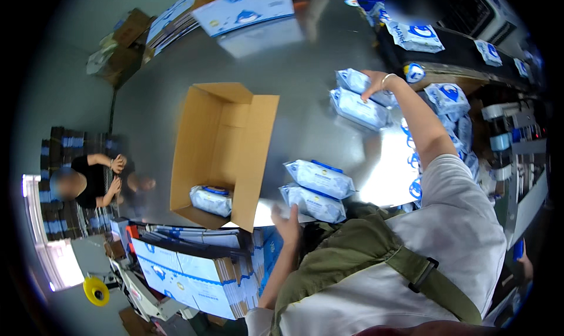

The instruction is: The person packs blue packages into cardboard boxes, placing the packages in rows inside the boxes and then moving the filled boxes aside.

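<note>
My right hand [377, 85] reaches out across the metal table. It is closed around two soft packs of wipes standing side by side, its thumb on the nearer pack [359, 108] and its fingers by the farther pack [351, 79]. My left hand [288, 223] has its fingers apart and holds nothing. It is beside another pair of blue-and-white wipes packs, a nearer one [317, 204] and a farther one [320, 179]. Left of these an open cardboard carton [197, 142] lies with its opening toward me. One wipes pack [210, 201] sits in its near end.
More wipes packs [449, 101] are heaped at my right, and others lie on a dark conveyor [458, 49]. Flattened printed cartons [182, 271] are stacked at the near left. Another printed carton [247, 9] stands at the far edge. A co-worker [88, 180] is across the table.
</note>
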`<state>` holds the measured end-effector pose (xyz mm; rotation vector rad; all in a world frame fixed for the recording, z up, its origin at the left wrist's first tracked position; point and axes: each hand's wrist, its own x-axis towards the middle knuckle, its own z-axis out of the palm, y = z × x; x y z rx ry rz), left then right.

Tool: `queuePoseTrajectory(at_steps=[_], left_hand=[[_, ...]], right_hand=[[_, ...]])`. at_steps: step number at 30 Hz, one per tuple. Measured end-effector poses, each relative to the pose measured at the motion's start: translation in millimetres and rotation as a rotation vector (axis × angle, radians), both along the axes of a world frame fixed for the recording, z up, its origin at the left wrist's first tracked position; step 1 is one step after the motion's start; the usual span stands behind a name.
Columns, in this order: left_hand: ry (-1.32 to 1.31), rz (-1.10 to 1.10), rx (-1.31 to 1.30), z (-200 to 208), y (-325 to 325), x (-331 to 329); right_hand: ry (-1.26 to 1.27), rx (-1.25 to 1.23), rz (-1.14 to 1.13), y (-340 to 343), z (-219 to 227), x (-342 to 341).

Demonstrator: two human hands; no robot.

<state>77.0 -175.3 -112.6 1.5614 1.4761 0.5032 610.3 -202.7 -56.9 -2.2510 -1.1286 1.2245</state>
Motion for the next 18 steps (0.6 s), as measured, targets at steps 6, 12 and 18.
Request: queuePoseTrajectory(at_steps=[6, 12, 18], left_hand=[[-0.474, 0.231, -0.815, 8, -21, 34], [-0.672, 0.320, -0.803, -8, -5, 9], [-0.514, 0.018, -0.104, 60, -5, 24]], right_hand=[[0.569, -0.090, -0.091, 12, -32, -114], [0.848, 0.083, -0.402, -38, -44, -166], [0.964, 0.532, -0.700, -104, -32, -141]])
